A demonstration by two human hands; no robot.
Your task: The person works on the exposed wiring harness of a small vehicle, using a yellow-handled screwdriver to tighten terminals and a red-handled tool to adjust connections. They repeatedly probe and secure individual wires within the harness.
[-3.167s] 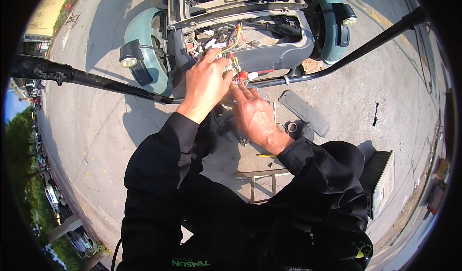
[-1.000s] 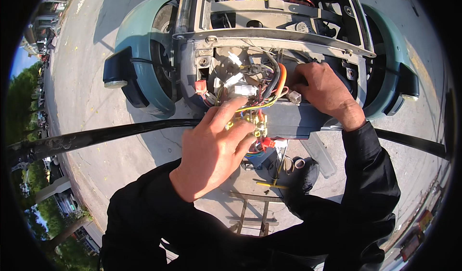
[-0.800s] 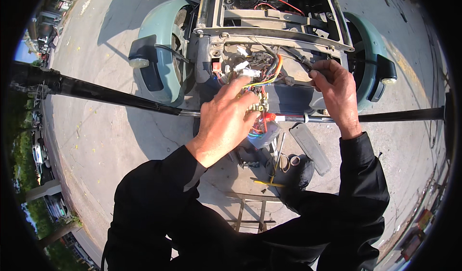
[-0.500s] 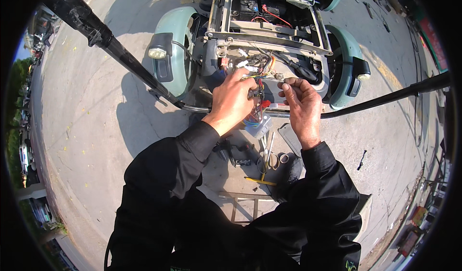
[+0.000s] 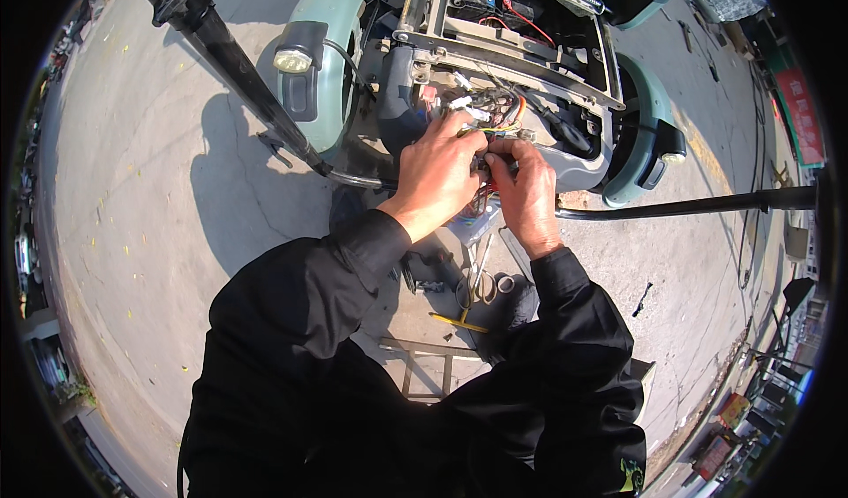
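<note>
Against the scooter frame (image 5: 530,65), left hand (image 5: 439,167) and right hand (image 5: 527,193) are pinching, grips together, the wire bundle (image 5: 496,114) just beneath it; tugging could be loosening neighbouring connectors, I judge.

Scooter body (image 5: 495,74) at top centre, frame opened; wire bundle (image 5: 499,114) inside its near end. Left hand (image 5: 437,175) and right hand (image 5: 530,193) side by side, touching, both at the wire bundle. Left handlebar (image 5: 230,56) runs from top left down to the scooter; right handlebar (image 5: 698,205) extends to the right. Headlamp (image 5: 296,60) left of the frame. Loose tools (image 5: 468,286) on the ground below the hands, in front of the person.
</note>
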